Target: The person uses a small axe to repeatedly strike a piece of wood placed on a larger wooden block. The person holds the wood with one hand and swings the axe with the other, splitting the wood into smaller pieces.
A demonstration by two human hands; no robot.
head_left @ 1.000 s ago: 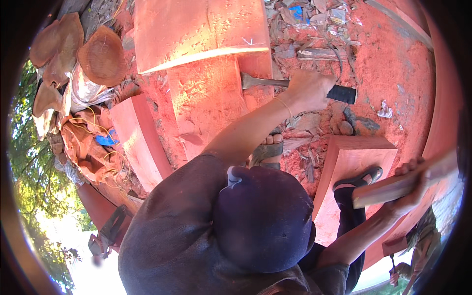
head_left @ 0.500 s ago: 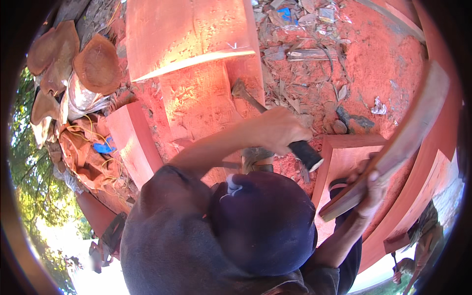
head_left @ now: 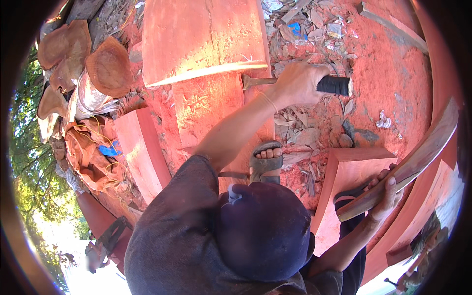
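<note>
With left hand clasping chisel at far timber, right hand gripping wooden bar: apparently chiselling; next, likely needing a square strike.

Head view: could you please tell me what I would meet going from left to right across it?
Green foliage, crumpled orange-brown sheet, squared reddish block, left hand, black tool handle, right hand.
</note>
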